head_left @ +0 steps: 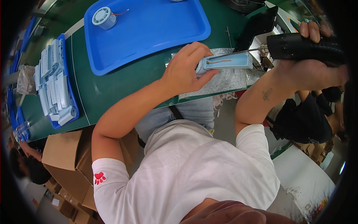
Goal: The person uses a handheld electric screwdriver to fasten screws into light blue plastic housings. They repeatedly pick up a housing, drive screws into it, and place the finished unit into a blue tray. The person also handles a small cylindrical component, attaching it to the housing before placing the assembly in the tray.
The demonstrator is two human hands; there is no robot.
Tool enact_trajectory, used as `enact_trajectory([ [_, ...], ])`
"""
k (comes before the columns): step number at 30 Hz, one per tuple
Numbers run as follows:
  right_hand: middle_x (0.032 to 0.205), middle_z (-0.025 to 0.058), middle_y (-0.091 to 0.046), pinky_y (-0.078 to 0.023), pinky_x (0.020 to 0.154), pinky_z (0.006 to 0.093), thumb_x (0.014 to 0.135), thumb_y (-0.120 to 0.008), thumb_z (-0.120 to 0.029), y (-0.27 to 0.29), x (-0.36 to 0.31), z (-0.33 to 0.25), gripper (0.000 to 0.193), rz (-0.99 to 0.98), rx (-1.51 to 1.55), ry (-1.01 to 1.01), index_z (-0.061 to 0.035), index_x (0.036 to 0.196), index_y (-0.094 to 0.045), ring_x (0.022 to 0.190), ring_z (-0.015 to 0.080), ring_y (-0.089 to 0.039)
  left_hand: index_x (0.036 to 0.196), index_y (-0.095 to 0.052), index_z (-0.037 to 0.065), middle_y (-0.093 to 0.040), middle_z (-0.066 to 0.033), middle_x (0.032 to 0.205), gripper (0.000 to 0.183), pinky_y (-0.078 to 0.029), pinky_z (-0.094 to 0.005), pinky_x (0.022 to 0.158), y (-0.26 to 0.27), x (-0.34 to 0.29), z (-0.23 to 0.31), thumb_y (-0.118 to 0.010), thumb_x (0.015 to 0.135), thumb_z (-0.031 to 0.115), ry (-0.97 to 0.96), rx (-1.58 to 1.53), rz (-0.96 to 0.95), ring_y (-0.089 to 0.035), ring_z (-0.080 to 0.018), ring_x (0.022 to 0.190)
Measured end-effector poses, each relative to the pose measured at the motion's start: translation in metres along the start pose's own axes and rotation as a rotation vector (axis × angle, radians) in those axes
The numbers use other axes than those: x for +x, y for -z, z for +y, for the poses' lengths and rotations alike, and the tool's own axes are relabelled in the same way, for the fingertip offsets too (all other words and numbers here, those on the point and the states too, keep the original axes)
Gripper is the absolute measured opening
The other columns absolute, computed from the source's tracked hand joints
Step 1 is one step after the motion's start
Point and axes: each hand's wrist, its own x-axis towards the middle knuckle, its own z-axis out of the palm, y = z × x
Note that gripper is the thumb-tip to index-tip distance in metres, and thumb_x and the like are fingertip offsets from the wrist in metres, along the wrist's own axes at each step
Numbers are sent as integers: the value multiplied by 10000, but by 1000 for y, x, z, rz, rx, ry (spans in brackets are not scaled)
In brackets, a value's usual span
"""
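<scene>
My left hand [186, 69] is wrapped round the round end of a light blue plastic fan housing [240, 61], held level above the bench. Its long hollow handle points right, and a thin red wire lies inside. Gripped in my right hand [315, 72] is a black electric screwdriver [289, 46], pointing left. Its long steel bit [248, 50] reaches over the handle toward my left fingers. The bit's tip is too small to make out against the housing. Under the housing lies clear bubble wrap [229, 79].
A large blue tray [156, 26] holds a round light blue fan part [105, 18] with a red wire. At left, a smaller blue tray [71, 87] is heaped with light blue casings. A metal screw feeder [261, 40] stands right. An open cardboard box [61, 147] and other people are nearby.
</scene>
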Motion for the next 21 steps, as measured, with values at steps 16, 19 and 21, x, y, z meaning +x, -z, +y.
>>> enact_trajectory([
  [16, 947, 157, -515, -444, 621, 328, 936, -478, -633, -1, -12, 11, 675, -15, 46, 25, 6, 1152, -508, 711, 187, -520, 1084, -594, 12, -636, -164, 1094, 380, -518, -394, 831, -1, -7, -4, -841, 815, 116, 67, -3, 20, -639, -344, 955],
  [19, 954, 147, -529, -455, 619, 314, 922, -513, -648, 1, -20, 13, 691, 42, 120, -28, 4, 1151, -491, 724, 180, -529, 1083, -591, 16, -634, -168, 1093, 363, -515, -400, 835, -2, -8, 0, -827, 820, 101, 51, 22, 11, -632, -354, 957],
  [21, 915, 132, -569, -463, 581, 290, 929, -513, -707, -26, -37, 6, 757, 142, -12, 15, 11, 1166, -490, 665, 176, -539, 1094, -593, 16, -631, -171, 1090, 353, -512, -405, 845, -3, -7, 1, -812, 827, 89, 45, 36, -26, -629, -365, 964],
])
